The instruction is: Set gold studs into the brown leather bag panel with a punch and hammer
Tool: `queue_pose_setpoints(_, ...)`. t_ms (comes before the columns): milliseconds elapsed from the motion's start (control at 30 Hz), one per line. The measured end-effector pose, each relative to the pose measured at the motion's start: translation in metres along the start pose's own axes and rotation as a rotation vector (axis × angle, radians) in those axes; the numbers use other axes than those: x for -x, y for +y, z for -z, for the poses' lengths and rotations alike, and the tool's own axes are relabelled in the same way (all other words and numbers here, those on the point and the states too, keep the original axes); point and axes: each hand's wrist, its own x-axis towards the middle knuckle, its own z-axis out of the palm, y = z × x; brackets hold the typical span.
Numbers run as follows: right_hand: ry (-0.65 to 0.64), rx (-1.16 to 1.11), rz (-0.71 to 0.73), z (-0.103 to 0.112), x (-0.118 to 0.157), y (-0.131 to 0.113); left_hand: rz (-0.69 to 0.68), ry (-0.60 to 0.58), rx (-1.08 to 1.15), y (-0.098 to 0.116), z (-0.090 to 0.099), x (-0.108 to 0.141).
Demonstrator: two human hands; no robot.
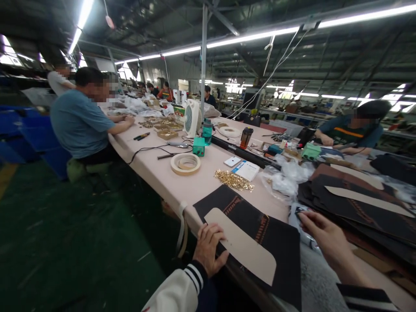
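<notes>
A dark leather panel (282,255) with reddish-brown stitched strips lies at the table's front edge. On top of it rests a beige piece with rounded corners (242,247). My left hand (209,247) lies on the near left edge of the beige piece, fingers stretched out, holding nothing. To the right of the panel, my right hand (323,232) is raised with thumb and fingertips pinched together. A small dark thing shows at the fingertips, too small to name. Below that hand is a clear plastic bag (305,234), partly hidden.
Gold metal pieces (234,180) lie in a heap beyond the panel, near a white booklet (248,170) and tape rolls (186,164). More leather panels (354,203) are stacked at right. A fan (192,118) stands farther back. Co-workers sit at left (81,115) and right (354,130).
</notes>
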Motion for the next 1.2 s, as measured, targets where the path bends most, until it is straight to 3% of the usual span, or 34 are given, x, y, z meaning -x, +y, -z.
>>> queue_pose_setpoints(133, -0.37, -0.134, 0.0, -0.043, 0.064, -0.055, 0.018, -0.008, 0.005, 0.003, 0.003, -0.003)
queue_pose_setpoints(233, -0.565, -0.19, -0.006, -0.081, 0.106, -0.069, 0.045, 0.002, 0.005, 0.006, 0.004, -0.003)
queue_pose_setpoints(367, -0.599, -0.171, -0.029, -0.126, 0.134, -0.057, 0.077, 0.008, -0.001, 0.01, 0.002, -0.004)
queue_pose_setpoints(467, -0.577, -0.118, -0.051, -0.146, 0.138, -0.044, 0.094, 0.035, 0.036, 0.013, 0.002, -0.005)
queue_pose_setpoints(800, -0.631, -0.137, -0.196, -0.15, 0.13, -0.033, 0.111, 0.125, 0.115, 0.016, 0.001, -0.006)
queue_pose_setpoints(1200, -0.685, -0.153, -0.226, -0.149, 0.127, -0.033, 0.048, 0.134, 0.067, 0.003, -0.008, 0.001)
